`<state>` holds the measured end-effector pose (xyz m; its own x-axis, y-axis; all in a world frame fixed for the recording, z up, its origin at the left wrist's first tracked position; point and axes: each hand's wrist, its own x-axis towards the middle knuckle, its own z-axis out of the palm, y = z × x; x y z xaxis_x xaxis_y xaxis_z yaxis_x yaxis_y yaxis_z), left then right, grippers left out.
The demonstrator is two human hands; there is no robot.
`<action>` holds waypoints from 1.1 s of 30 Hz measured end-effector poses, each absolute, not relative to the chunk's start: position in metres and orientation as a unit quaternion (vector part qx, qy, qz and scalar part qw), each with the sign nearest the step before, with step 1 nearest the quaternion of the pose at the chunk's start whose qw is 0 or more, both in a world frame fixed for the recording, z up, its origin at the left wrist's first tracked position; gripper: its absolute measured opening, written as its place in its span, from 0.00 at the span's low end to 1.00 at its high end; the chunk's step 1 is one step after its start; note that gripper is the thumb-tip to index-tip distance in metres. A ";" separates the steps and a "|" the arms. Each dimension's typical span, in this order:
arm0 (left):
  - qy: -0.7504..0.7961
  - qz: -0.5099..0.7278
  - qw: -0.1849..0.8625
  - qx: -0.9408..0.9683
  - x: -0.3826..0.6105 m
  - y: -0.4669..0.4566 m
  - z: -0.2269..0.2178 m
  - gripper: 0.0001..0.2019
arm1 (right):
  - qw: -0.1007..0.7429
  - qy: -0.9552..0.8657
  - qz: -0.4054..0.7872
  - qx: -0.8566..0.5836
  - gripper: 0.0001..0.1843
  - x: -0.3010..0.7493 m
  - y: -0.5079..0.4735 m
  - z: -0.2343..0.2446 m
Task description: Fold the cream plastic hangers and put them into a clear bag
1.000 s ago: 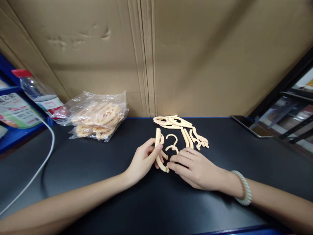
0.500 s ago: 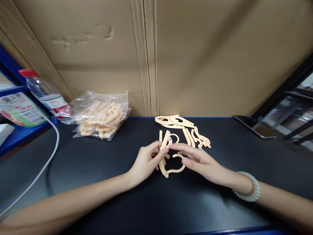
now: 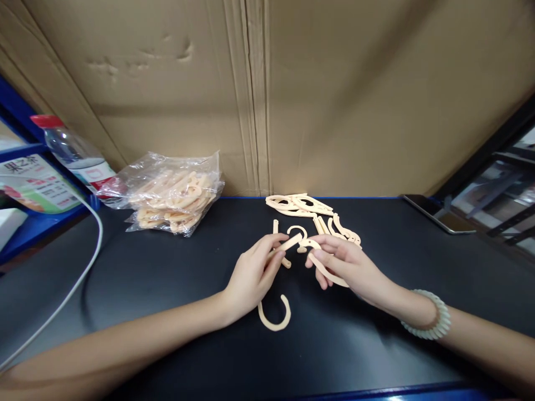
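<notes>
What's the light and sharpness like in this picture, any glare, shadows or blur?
In the head view, glare streaks the clear plastic bag and a soft diagonal shadow crosses the cardboard; in that same head view, the dark rack at right looks soft and stretched, while the lower hook has clear edges.

From your head, your one camera looks forward and down, close over the table [image 3: 175, 267], facing the cardboard [image 3: 376, 100].
</notes>
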<state>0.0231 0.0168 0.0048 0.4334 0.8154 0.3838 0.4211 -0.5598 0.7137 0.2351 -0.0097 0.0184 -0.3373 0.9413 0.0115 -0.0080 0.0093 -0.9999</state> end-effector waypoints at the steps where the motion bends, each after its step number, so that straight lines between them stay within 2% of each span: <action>1: 0.381 0.352 0.234 0.823 0.023 0.017 0.003 0.13 | 0.388 -0.584 0.590 -0.400 0.16 0.234 -0.011 0.020; 6: 0.368 0.232 0.054 0.899 0.020 0.019 0.002 0.15 | 0.320 -0.568 0.649 -0.391 0.17 0.234 -0.014 0.022; 10: 0.343 0.180 -0.003 0.922 0.017 0.022 0.005 0.13 | 0.271 -0.560 0.680 -0.388 0.22 0.235 -0.015 0.018; 15: 0.353 0.174 0.028 0.919 0.020 0.019 0.010 0.11 | 0.247 -0.594 0.654 -0.398 0.25 0.234 -0.017 0.017; 22: 0.350 0.144 0.041 0.925 0.023 0.013 0.015 0.15 | 0.240 -0.701 0.467 -0.482 0.17 0.234 -0.022 0.020; 27: 0.380 0.226 0.163 0.882 0.023 0.014 0.013 0.12 | 0.278 -0.842 0.189 -0.422 0.17 0.233 -0.026 0.021; 30: 0.400 0.260 0.232 0.848 0.024 0.016 0.016 0.12 | 0.316 -0.836 0.182 -0.410 0.18 0.242 -0.024 0.035; 33: 0.424 0.281 0.314 0.802 0.024 0.020 0.019 0.16 | 0.371 -0.812 0.161 -0.420 0.14 0.265 -0.012 0.055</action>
<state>0.0236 0.0204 0.0192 0.4823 0.8563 0.1849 0.5025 -0.4433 0.7423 0.2649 -0.0121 0.0554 -0.3709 0.8023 0.4678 0.5629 0.5948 -0.5738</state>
